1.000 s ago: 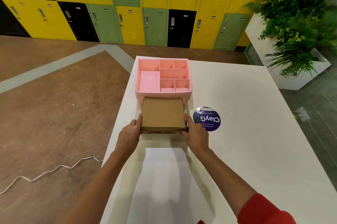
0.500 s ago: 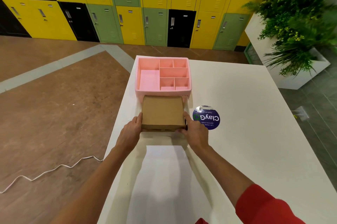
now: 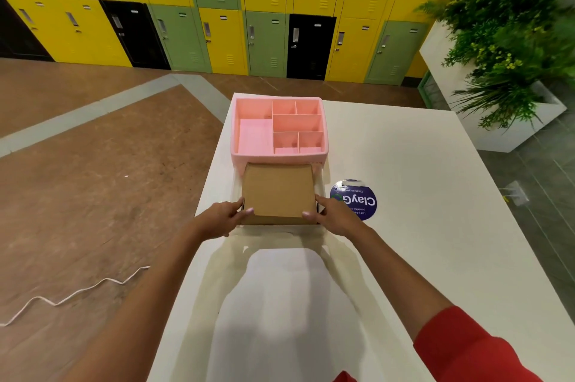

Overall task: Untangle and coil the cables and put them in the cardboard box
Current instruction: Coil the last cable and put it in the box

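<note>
The cardboard box (image 3: 278,191) lies closed on the white tabletop (image 3: 420,195), close to the tabletop's left edge. Its far side sits against the near wall of a pink compartment organiser (image 3: 280,159). The left hand (image 3: 222,216) grips the near left corner of the box: the thumb lies on the lid and the fingers (image 3: 238,202) curl against the left side wall. The right hand (image 3: 337,215) grips the near right corner the same way, thumb on the lid and fingers (image 3: 320,199) along the right side wall. The left hand is at the tabletop's left edge, so there is little room on that side. The organiser blocks the far side. Bare tabletop extends on the near side towards the person and widely to the right. A round blue sticker (image 3: 357,202) lies flat on the tabletop just beside the right hand, partly covered by it. A white cable (image 3: 77,294) lies in a zigzag on the brown floor (image 3: 93,179) to the left, well apart from the box. Yellow, green and black lockers (image 3: 217,8) line the far wall. A white planter with green plants (image 3: 504,39) stands beyond the tabletop's far right corner.
</note>
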